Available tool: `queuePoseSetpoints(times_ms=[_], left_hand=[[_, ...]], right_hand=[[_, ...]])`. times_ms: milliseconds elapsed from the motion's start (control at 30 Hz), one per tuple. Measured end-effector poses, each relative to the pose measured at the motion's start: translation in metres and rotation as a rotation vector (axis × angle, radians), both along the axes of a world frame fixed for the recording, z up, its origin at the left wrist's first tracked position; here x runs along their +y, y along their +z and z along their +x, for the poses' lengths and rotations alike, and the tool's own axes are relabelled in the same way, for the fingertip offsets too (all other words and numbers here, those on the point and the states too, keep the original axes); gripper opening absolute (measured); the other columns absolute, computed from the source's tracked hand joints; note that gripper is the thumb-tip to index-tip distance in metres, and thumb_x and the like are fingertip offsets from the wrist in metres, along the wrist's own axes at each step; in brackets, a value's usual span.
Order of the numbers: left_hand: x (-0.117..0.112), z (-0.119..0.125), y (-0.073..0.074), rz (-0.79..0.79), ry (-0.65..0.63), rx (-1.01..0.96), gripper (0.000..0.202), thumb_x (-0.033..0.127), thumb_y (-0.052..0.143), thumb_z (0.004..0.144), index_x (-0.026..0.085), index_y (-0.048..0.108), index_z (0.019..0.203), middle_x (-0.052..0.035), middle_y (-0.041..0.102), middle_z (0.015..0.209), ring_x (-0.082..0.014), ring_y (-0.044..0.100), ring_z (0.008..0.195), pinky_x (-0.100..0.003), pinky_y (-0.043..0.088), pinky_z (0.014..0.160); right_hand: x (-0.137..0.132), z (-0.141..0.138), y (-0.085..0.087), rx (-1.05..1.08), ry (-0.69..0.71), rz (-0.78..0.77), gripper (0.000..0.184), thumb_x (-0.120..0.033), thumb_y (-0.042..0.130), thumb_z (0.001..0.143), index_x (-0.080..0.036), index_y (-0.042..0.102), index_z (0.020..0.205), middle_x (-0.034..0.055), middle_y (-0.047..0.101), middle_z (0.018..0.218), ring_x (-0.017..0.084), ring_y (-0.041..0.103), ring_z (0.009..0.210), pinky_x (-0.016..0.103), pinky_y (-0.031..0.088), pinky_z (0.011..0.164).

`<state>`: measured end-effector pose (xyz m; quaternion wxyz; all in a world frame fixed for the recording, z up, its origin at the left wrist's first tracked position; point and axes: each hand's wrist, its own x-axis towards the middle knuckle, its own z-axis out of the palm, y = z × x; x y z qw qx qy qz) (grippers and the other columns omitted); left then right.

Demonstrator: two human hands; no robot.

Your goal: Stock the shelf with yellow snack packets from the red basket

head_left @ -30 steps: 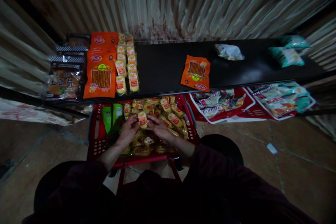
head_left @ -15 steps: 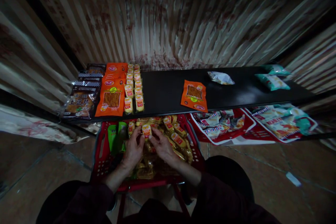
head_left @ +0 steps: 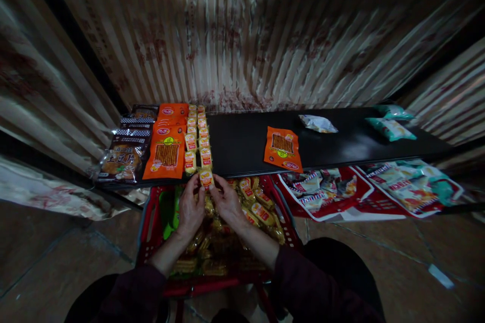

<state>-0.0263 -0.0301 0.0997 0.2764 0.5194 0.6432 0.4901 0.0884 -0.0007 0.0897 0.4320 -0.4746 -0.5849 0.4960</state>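
Between the fingertips of my left hand (head_left: 191, 206) and my right hand (head_left: 228, 203) is a small yellow snack pack (head_left: 206, 178) with a red and white label. Both hands are closed on its sides, just at the front edge of the black shelf (head_left: 238, 146). Behind it, two columns of matching snack packs (head_left: 205, 156) run back along the shelf. Below my hands, a red basket (head_left: 151, 222) holds many more gold-wrapped packs (head_left: 262, 213), with a green package (head_left: 168, 212) at its left side.
Left on the shelf are orange snack bags (head_left: 165, 154) and dark potato-slice bags (head_left: 122, 156). A lone orange bag (head_left: 283, 147), a white bag (head_left: 318, 123) and teal bags (head_left: 391, 128) lie to the right. Red baskets of bags (head_left: 322, 189) stand under the shelf's right half.
Both hands have carried the snack pack from over the basket to the shelf's front edge, close to the front of the columns. The view has tilted slightly upward.
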Motion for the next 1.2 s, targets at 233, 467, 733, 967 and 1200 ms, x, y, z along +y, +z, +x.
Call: queuePoseSetpoints(times_ms=[233,467,733,967,1200], left_hand=[[0.013,-0.005,0.001,0.022,0.038,0.059,0.038,0.029,0.045,0.086,0.016,0.052,0.12,-0.0117,0.063,0.115,-0.0203,0.061,0.101,-0.036,0.046,0.092],[0.016,-0.019,0.003,0.097,0.161,0.209,0.034,0.026,0.046,0.085,0.015,0.056,0.116,-0.0126,0.062,0.112,-0.0229,0.055,0.108,-0.04,0.043,0.096],[0.019,-0.027,0.006,0.058,0.197,0.169,0.034,0.025,0.045,0.085,0.017,0.054,0.116,-0.0113,0.062,0.116,-0.0221,0.056,0.111,-0.038,0.042,0.098],[0.03,-0.038,0.001,0.065,0.207,0.089,0.032,0.027,0.048,0.083,0.018,0.056,0.112,-0.0107,0.063,0.113,-0.0223,0.057,0.109,-0.039,0.043,0.097],[0.04,-0.042,-0.004,0.025,0.157,0.053,0.033,0.027,0.047,0.083,0.016,0.055,0.113,-0.012,0.064,0.109,-0.0234,0.058,0.108,-0.042,0.043,0.097]], right_hand=[[0.009,-0.011,0.005,0.026,0.008,0.024,0.035,-0.034,0.052,0.085,-0.02,0.056,0.118,0.0088,0.064,0.116,0.02,0.062,0.103,0.034,0.05,0.09],[0.012,-0.032,0.009,-0.107,-0.043,0.065,0.035,-0.028,0.05,0.084,-0.018,0.058,0.116,0.0105,0.063,0.115,0.022,0.062,0.101,0.036,0.05,0.089],[0.01,-0.051,0.016,-0.192,-0.081,0.074,0.036,-0.026,0.048,0.085,-0.02,0.057,0.119,0.0097,0.064,0.117,0.023,0.062,0.102,0.039,0.047,0.093],[0.017,-0.063,0.01,-0.22,-0.154,0.122,0.039,-0.023,0.048,0.083,-0.017,0.056,0.121,0.0125,0.06,0.123,0.023,0.055,0.115,0.041,0.04,0.103],[0.018,-0.071,0.013,-0.209,-0.133,0.116,0.041,-0.019,0.042,0.084,-0.018,0.053,0.124,0.011,0.061,0.12,0.022,0.058,0.109,0.038,0.043,0.099]])
